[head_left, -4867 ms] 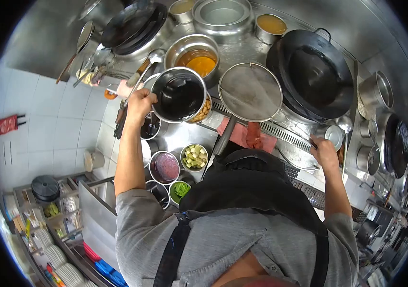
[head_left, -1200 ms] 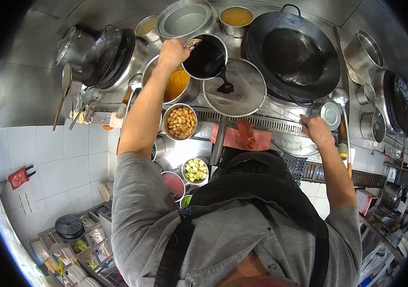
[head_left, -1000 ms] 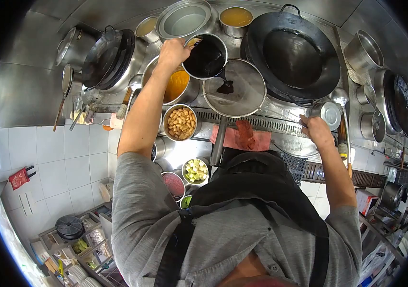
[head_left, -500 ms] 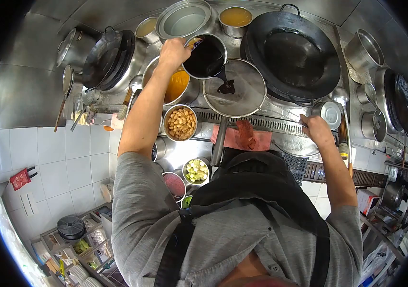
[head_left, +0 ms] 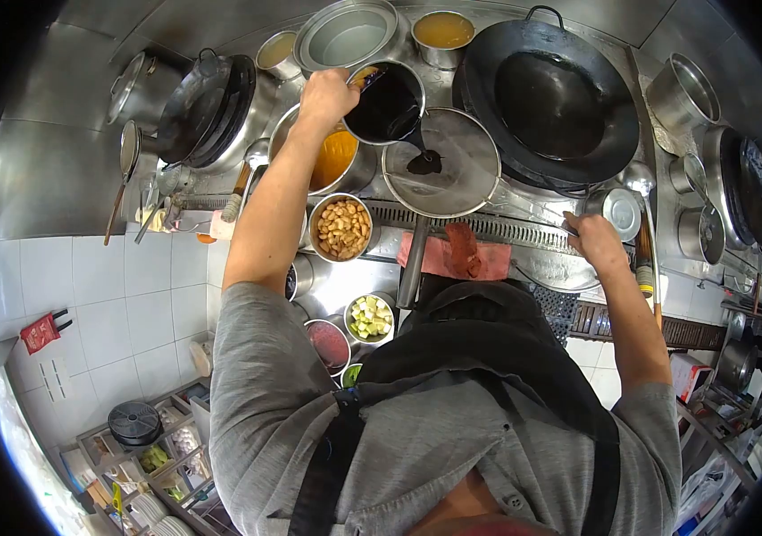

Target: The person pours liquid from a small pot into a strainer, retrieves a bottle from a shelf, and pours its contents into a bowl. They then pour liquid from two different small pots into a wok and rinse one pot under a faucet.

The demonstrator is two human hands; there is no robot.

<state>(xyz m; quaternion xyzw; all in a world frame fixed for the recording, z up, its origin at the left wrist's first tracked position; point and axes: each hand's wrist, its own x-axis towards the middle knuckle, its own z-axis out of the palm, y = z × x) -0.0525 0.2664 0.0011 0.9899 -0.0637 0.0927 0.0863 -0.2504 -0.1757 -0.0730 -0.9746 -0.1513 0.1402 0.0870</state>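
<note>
My left hand (head_left: 327, 96) is closed on the rim of a round metal pot (head_left: 421, 92) of dark liquid, with a small yellow-and-blue patterned piece showing by the fingers. The pot tilts to the right, and a dark stream (head_left: 424, 161) runs from its lip into a fine-mesh strainer (head_left: 479, 147). That strainer lies over a pan whose long grey handle (head_left: 413, 263) points towards me; the mesh covers most of the pan. To the right, my right hand (head_left: 597, 239) is closed around the end of the strainer's thin handle (head_left: 528, 213).
A large black wok (head_left: 608, 98) stands right of the strainer. Left are a pot of orange liquid (head_left: 334, 159), a container of browned chunks (head_left: 342, 230) and a container of green-white cubes (head_left: 370, 318). A pink cloth (head_left: 492, 259) lies at the stove's front edge.
The dark liquid keeps running from the tilted pot into the strainer. Both hands stay in nearly the same place, and the whole view shifts very slightly.
</note>
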